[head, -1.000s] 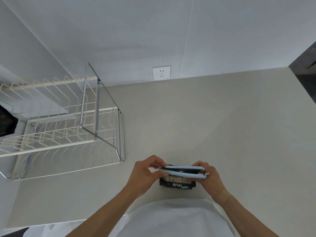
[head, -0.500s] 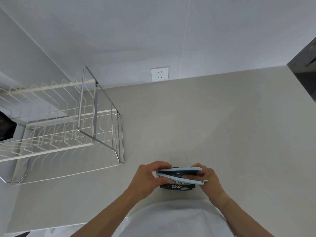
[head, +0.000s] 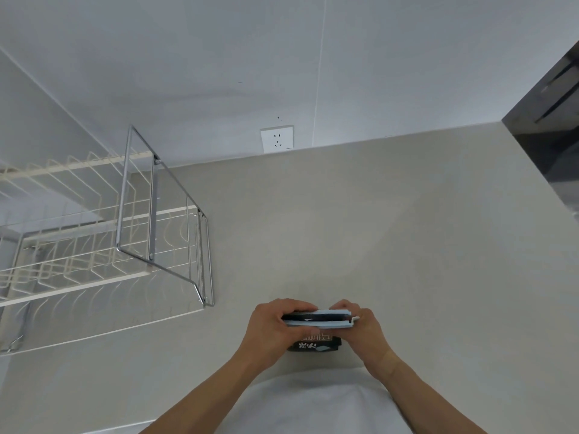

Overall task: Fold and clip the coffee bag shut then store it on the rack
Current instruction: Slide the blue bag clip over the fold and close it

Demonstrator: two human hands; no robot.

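Blue clip [head: 319,321] — one — two hands [head: 275,327] pinching one bag [head: 316,344].

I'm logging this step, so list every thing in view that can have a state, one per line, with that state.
Black printed coffee bag: held above the counter, top edge inside the clip.
Long pale blue plastic sealing clip: across the bag's top, arms nearly together; latched or not, cannot tell.
Left hand: grip on the clip's left end.
Right hand: grip on the clip's right end.
White and chrome wire rack: nothing visible on it, bag not yet stored.
White wall socket: nothing plugged in.
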